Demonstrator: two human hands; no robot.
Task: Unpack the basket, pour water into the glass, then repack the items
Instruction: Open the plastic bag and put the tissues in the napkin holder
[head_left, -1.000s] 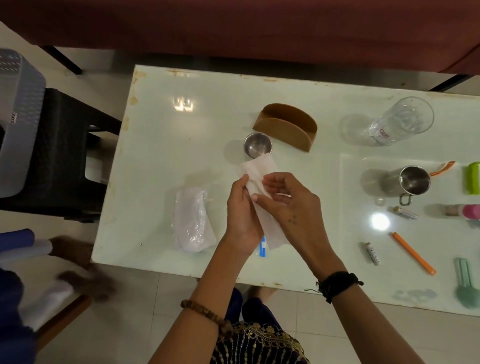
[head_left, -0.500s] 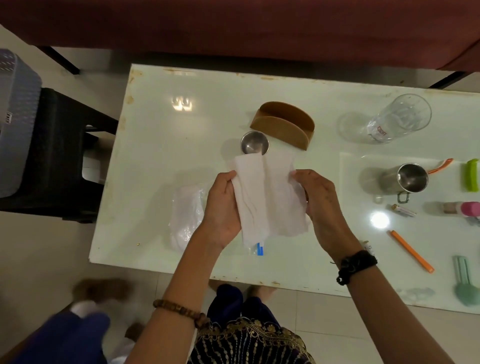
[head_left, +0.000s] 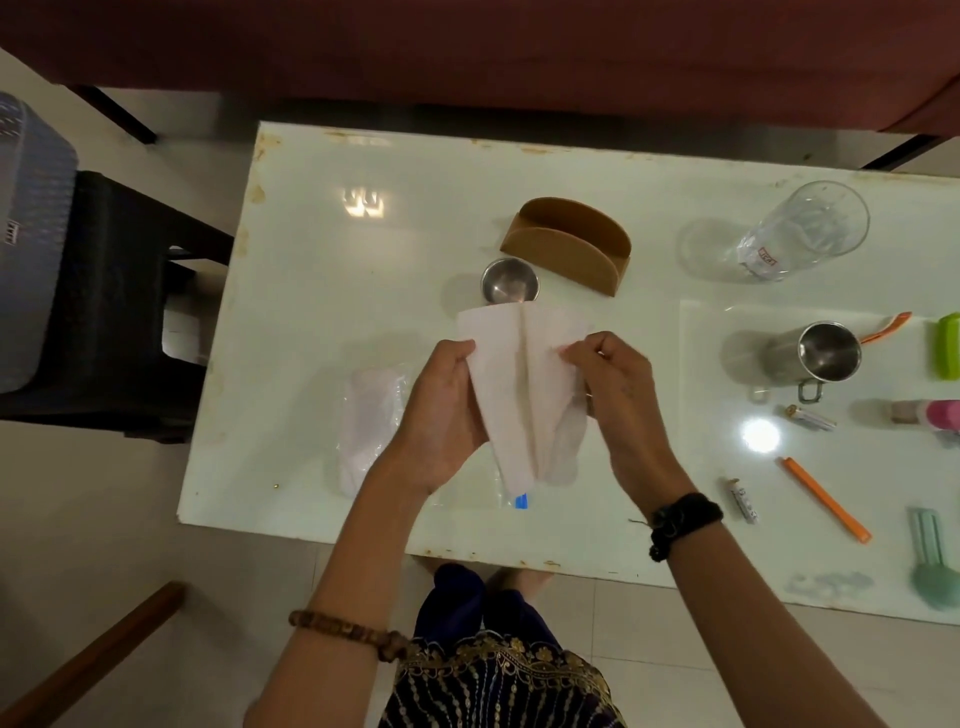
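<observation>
A white paper napkin (head_left: 522, 384) is held above the table's front middle, folded along a centre crease and narrowing toward me. My left hand (head_left: 441, 410) pinches its left edge and my right hand (head_left: 618, 395) pinches its right edge. Behind the napkin stand a small steel bowl (head_left: 509, 280) and an empty brown wooden napkin holder (head_left: 569, 241). A clear plastic packet of napkins (head_left: 371, 421) lies left of my left hand. At the back right stands a clear drinking glass (head_left: 802, 231). A grey basket (head_left: 31, 249) sits on a black stool at the far left.
On the white table (head_left: 332, 291), to the right: a steel mug (head_left: 815, 358), an orange pen (head_left: 826, 499), a green brush (head_left: 932, 561), a pink bottle (head_left: 930, 415), a green case (head_left: 948, 351), small tubes (head_left: 743, 501). A wooden bar (head_left: 93, 654) crosses the floor lower left.
The napkin was pulled open between my hands and is now folded inward along a centre crease. A person in blue at the lower left has gone out of view.
</observation>
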